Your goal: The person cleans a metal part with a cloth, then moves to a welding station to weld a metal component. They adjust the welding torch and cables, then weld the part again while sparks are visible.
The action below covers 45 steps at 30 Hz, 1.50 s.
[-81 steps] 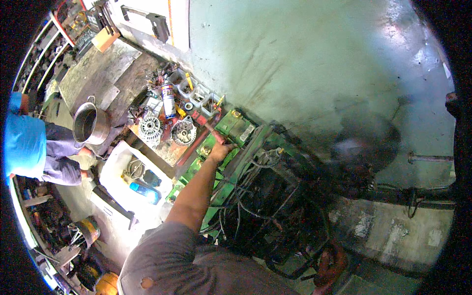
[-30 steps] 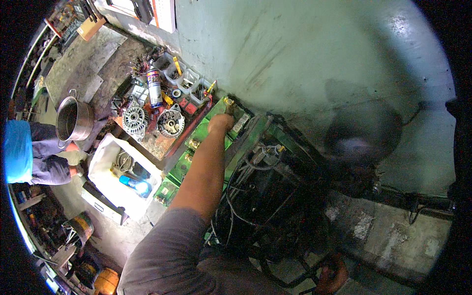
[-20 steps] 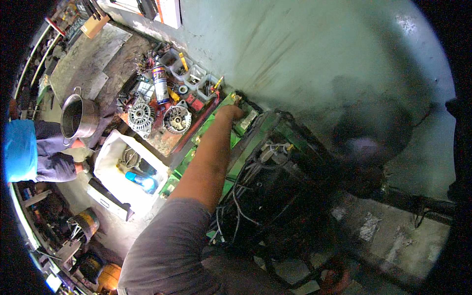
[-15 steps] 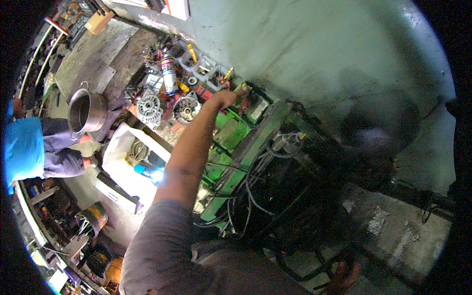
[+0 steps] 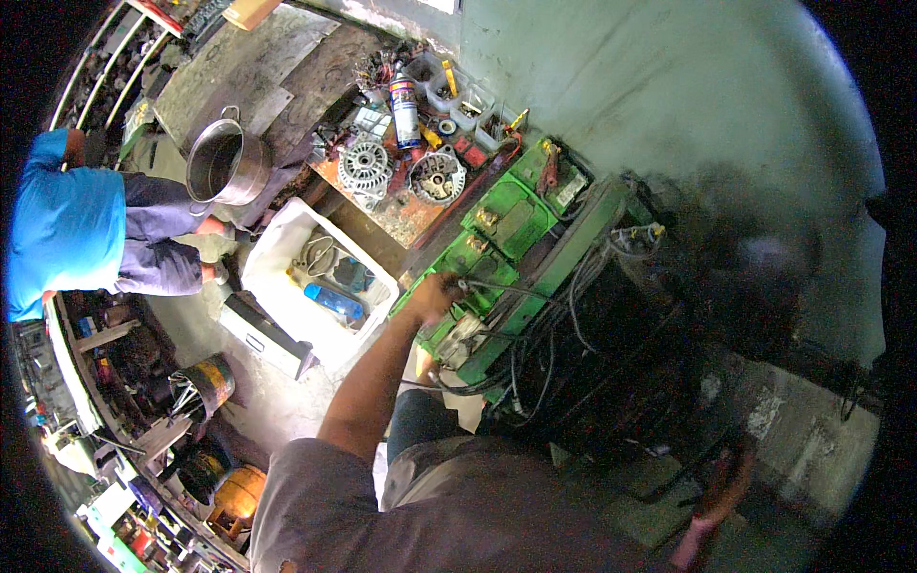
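My left hand [image 5: 435, 300] reaches onto the lower part of a row of green batteries [image 5: 516, 220], its fingers curled round the end of a grey cable [image 5: 516, 290] beside a terminal. A red clamp-like piece [image 5: 547, 174] sits on the upper battery. The batteries stand along a green metal frame [image 5: 583, 260], with looped cables [image 5: 568, 325] hanging over dark machinery. My right hand [image 5: 726, 477] is low at the right in shadow, fingers curled near a dark tube; what it holds is unclear.
Alternator housings [image 5: 365, 174], a spray can [image 5: 404, 115] and plastic bins [image 5: 449, 91] crowd the bench. A white container [image 5: 277, 258] holds a blue bottle [image 5: 332, 304]. Left: a steel pot [image 5: 250, 172], a person in a blue shirt [image 5: 72, 234], cluttered shelves [image 5: 105, 344]. A pale wall [image 5: 669, 86] rises behind.
My left hand has moved from the upper battery, by the red piece, down and nearer me onto the lower batteries. The view has shifted, and more of the blue-shirted person shows.
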Motion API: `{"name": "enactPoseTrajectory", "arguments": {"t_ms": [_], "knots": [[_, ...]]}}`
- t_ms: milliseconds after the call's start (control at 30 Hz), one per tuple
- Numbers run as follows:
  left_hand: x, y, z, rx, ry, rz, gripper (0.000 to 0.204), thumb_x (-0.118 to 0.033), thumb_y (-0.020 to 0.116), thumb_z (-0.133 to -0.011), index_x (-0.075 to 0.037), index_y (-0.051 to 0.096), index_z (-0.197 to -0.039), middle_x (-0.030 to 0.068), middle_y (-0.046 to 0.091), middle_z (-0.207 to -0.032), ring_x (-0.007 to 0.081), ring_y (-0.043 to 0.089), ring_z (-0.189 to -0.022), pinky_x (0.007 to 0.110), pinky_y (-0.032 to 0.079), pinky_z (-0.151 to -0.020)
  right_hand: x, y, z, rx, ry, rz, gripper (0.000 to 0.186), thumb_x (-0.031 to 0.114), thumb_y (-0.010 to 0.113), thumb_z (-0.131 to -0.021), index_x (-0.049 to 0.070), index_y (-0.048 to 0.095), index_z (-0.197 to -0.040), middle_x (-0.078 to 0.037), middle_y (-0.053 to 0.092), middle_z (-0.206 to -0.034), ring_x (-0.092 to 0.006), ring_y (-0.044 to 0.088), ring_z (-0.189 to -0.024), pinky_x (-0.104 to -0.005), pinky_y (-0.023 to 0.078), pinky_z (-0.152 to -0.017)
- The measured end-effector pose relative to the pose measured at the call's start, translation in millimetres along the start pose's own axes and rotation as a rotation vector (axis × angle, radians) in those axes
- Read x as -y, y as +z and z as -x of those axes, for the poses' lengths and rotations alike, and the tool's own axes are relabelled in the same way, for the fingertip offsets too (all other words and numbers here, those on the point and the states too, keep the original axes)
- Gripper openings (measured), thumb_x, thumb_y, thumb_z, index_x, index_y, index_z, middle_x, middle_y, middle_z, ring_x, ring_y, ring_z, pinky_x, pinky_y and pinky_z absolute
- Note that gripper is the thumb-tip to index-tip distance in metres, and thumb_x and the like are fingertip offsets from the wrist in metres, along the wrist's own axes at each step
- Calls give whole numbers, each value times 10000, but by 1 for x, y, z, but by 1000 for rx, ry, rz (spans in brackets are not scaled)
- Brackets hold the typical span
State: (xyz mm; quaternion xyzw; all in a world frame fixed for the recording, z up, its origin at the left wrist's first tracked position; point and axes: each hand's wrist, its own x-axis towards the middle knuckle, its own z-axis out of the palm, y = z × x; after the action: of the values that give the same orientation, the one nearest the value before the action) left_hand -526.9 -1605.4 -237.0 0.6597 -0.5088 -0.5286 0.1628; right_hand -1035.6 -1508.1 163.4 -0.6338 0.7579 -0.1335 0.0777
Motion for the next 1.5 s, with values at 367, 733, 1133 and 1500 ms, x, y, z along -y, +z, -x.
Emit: {"name": "enactPoseTrajectory", "arguments": {"t_ms": [367,733,1133,1500], "knots": [[-23,-25,80,-330,23,1,385,-120,673,-873,-49,669,-1251,241,730,-1058,400,707,-1029,462,549,-900,44,-1,-11,5,194,-120,496,352,612,-1026,-19,621,-1356,-180,645,-1343,-305,611,-1211,-445,459,-1064],[-206,148,6,516,653,-1049,299,-232,601,-928,-75,675,-1170,202,693,-1159,364,685,-1049,496,562,-840,54,-5,-12,-17,87,-24,464,344,675,-973,-2,671,-1283,-202,714,-1184,-343,689,-1047,-438,516,-965],[-185,134,-27,-25,657,-736,356,-125,603,-894,-5,645,-1226,210,720,-1084,392,708,-986,482,575,-837,55,1,-4,-75,34,-135,402,320,615,-1008,47,662,-1299,-198,690,-1225,-364,644,-1169,-471,465,-1045],[-50,-94,-83,-483,409,-289,258,-197,620,-936,-22,674,-1118,260,702,-1061,474,668,-1043,525,543,-899,53,11,-2,-90,122,-125,442,347,606,-1031,70,613,-1376,-181,609,-1353,-341,539,-1307,-479,390,-1136]]}}
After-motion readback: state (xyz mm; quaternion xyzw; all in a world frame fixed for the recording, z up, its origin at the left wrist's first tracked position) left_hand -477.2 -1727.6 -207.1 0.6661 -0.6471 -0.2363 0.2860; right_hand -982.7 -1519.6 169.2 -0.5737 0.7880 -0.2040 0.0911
